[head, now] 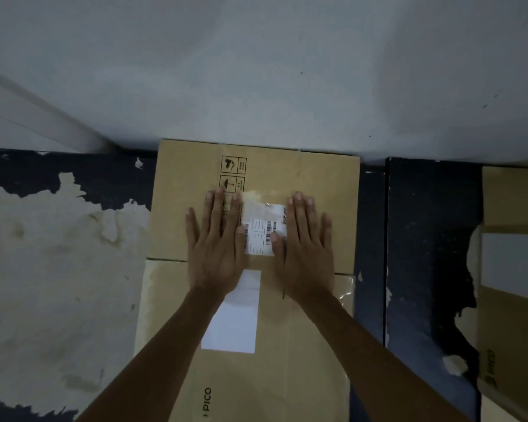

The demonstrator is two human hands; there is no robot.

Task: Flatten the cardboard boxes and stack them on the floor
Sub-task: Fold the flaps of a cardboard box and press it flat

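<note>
Your left hand (215, 242) and right hand (304, 242) lie released, palms flat and fingers straight, pressing the flattened cardboard box (256, 178) against the floor (58, 254) at the wall's (256, 71) foot, probably to crush its creases so later boxes stack level.

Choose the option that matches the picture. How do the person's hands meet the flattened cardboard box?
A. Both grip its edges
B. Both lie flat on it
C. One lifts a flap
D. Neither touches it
B: the left hand and right hand lie palm-down, fingers straight, on the cardboard box, either side of its shipping label.
</note>
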